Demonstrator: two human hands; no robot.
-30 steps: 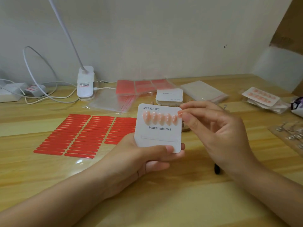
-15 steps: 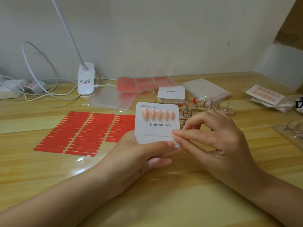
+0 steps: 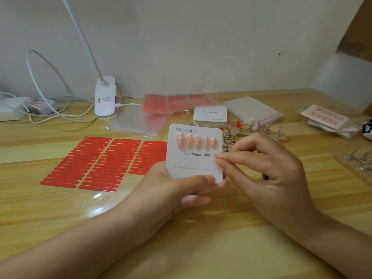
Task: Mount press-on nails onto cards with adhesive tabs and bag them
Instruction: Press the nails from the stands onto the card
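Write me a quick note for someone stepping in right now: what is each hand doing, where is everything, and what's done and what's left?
Left hand: grips the white card from below, thumb on its lower edge.
Right hand: fingers pinched together at the card's right edge, by the clear adhesive strip; whether they hold anything cannot be told.
Done: five pink nails sit in the top row.
Left: the lower row is bare; the card is not bagged.
Nearby: red adhesive tabs to the left, clear bags behind, finished packs far right.
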